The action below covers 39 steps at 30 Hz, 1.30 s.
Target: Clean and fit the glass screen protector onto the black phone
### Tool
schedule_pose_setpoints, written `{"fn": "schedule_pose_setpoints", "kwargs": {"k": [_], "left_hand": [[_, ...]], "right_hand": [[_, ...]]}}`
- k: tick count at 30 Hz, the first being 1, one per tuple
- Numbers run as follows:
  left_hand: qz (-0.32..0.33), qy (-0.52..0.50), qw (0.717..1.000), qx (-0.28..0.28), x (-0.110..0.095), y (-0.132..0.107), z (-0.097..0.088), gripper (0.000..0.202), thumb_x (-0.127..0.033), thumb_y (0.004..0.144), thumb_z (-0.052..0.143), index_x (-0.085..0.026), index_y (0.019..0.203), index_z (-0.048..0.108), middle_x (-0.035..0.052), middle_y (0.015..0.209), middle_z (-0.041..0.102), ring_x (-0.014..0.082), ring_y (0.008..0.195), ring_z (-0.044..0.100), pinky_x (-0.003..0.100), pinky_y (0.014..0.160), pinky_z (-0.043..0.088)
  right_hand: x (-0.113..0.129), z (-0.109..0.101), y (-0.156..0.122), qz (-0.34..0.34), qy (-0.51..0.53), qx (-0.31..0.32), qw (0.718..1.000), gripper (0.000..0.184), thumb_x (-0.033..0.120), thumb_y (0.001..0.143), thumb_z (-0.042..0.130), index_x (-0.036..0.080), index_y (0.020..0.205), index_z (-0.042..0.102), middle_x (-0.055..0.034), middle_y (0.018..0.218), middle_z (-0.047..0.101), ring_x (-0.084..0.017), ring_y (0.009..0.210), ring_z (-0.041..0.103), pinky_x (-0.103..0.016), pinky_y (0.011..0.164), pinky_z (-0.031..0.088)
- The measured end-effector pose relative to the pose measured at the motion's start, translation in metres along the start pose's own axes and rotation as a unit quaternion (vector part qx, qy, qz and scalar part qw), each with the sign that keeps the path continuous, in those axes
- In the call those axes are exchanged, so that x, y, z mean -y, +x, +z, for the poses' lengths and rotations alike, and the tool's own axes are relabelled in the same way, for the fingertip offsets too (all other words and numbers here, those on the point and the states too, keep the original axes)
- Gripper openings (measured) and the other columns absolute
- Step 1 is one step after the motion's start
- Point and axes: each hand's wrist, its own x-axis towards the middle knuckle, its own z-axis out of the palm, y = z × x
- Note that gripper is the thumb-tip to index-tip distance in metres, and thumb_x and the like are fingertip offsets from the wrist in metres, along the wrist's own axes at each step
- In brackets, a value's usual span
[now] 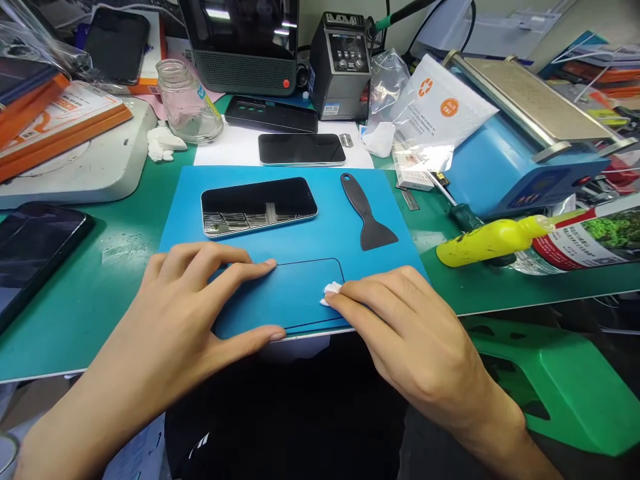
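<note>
A clear, phone-shaped sheet of glass with a thin black border [300, 287] lies on the blue mat [173, 227] at its near edge. My left hand [205, 300] grips its left part, thumb on the near edge and index finger on the far edge. Pinched in the fingertips of my right hand [410, 327] is a small white wad of tissue [331, 291], which touches the right part of the glass. Just beyond lies a phone with a dark screen [260, 207]. To its right is a dark grey plastic scraper [367, 217].
Another phone [301, 149] lies behind the mat, near a glass jar [187, 100]. A yellow bottle [493, 241] lies at right, before a blue machine [530, 160]. One more phone [37, 250] lies at far left. A green stool [565, 380] stands below the table's edge.
</note>
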Motion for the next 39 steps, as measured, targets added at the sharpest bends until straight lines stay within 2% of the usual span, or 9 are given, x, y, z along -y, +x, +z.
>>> {"fn": "schedule_pose_setpoints", "kwargs": {"k": [6, 9, 13, 16, 20, 24, 28, 31, 39], "left_hand": [[0.013, 0.014, 1.000, -0.006, 0.001, 0.000, 0.002, 0.056, -0.072, 0.107, 0.055, -0.034, 0.147, 0.058, 0.0118, 0.130, 0.067, 0.0433, 0.123, 0.057, 0.060, 0.097, 0.043], [0.006, 0.011, 1.000, -0.003, 0.002, -0.001, 0.004, 0.056, -0.073, 0.107, 0.055, -0.036, 0.149, 0.056, 0.0110, 0.132, 0.067, 0.0431, 0.125, 0.056, 0.060, 0.099, 0.043], [0.003, -0.001, 1.000, 0.007, 0.004, -0.004, 0.004, 0.056, -0.072, 0.106, 0.057, -0.039, 0.151, 0.054, 0.0105, 0.135, 0.066, 0.0435, 0.129, 0.054, 0.062, 0.103, 0.041], [0.010, 0.000, 1.000, 0.008, 0.004, -0.004, 0.003, 0.058, -0.071, 0.105, 0.061, -0.038, 0.151, 0.054, 0.0116, 0.134, 0.066, 0.0432, 0.127, 0.054, 0.063, 0.103, 0.041], [0.005, 0.003, 1.000, 0.008, 0.002, -0.004, 0.003, 0.057, -0.070, 0.105, 0.061, -0.037, 0.151, 0.053, 0.0117, 0.135, 0.066, 0.0430, 0.128, 0.054, 0.063, 0.103, 0.041], [-0.002, -0.002, 1.000, 0.008, 0.001, -0.003, 0.002, 0.056, -0.069, 0.105, 0.063, -0.036, 0.150, 0.056, 0.0107, 0.134, 0.067, 0.0432, 0.128, 0.054, 0.063, 0.106, 0.042], [-0.010, -0.005, 1.000, 0.005, 0.002, -0.003, 0.002, 0.059, -0.071, 0.101, 0.067, -0.036, 0.148, 0.061, 0.0100, 0.134, 0.069, 0.0446, 0.129, 0.057, 0.064, 0.105, 0.044], [-0.004, 0.001, 1.000, 0.004, 0.001, -0.002, 0.002, 0.058, -0.072, 0.104, 0.062, -0.034, 0.147, 0.061, 0.0119, 0.134, 0.068, 0.0458, 0.128, 0.057, 0.064, 0.102, 0.044], [0.005, 0.003, 1.000, 0.004, 0.001, -0.001, 0.001, 0.058, -0.072, 0.105, 0.059, -0.032, 0.147, 0.059, 0.0125, 0.137, 0.069, 0.0455, 0.126, 0.057, 0.063, 0.098, 0.044]], "right_hand": [[0.010, -0.006, -0.014, 0.011, 0.019, 0.010, 1.000, 0.024, 0.000, 0.108, 0.057, 0.000, 0.120, 0.077, -0.0159, 0.104, 0.082, -0.028, 0.097, 0.075, -0.044, 0.080, 0.053], [0.008, -0.010, -0.019, 0.025, 0.056, 0.014, 0.998, 0.023, 0.001, 0.108, 0.057, 0.005, 0.119, 0.077, -0.0127, 0.103, 0.081, -0.024, 0.096, 0.074, -0.042, 0.081, 0.054], [-0.001, -0.004, -0.006, 0.095, 0.091, -0.054, 0.990, 0.026, 0.001, 0.104, 0.067, 0.015, 0.122, 0.078, -0.0081, 0.110, 0.082, -0.020, 0.101, 0.072, -0.039, 0.090, 0.058], [-0.006, 0.011, 0.014, 0.099, 0.066, -0.091, 0.989, 0.021, 0.007, 0.107, 0.067, 0.017, 0.122, 0.078, -0.0082, 0.109, 0.083, -0.022, 0.099, 0.073, -0.041, 0.089, 0.058], [-0.007, 0.027, 0.029, 0.077, 0.062, -0.076, 0.992, 0.018, 0.007, 0.110, 0.062, 0.013, 0.119, 0.076, -0.0091, 0.110, 0.084, -0.023, 0.101, 0.075, -0.041, 0.091, 0.056], [-0.007, 0.032, 0.026, 0.078, 0.092, -0.052, 0.991, 0.017, 0.004, 0.109, 0.062, 0.012, 0.115, 0.075, -0.0076, 0.109, 0.083, -0.022, 0.099, 0.074, -0.038, 0.091, 0.055], [-0.005, 0.030, 0.025, 0.090, 0.111, -0.035, 0.989, 0.021, -0.002, 0.106, 0.059, 0.014, 0.108, 0.073, -0.0055, 0.105, 0.081, -0.020, 0.096, 0.072, -0.037, 0.089, 0.052], [-0.002, 0.025, 0.024, 0.077, 0.100, -0.019, 0.992, 0.022, -0.001, 0.107, 0.057, 0.016, 0.102, 0.070, -0.0056, 0.101, 0.079, -0.021, 0.093, 0.070, -0.037, 0.087, 0.051], [0.013, 0.011, 0.005, 0.070, 0.126, 0.004, 0.990, 0.022, -0.004, 0.105, 0.059, 0.016, 0.111, 0.067, -0.0081, 0.108, 0.079, -0.021, 0.101, 0.072, -0.038, 0.091, 0.055]]}}
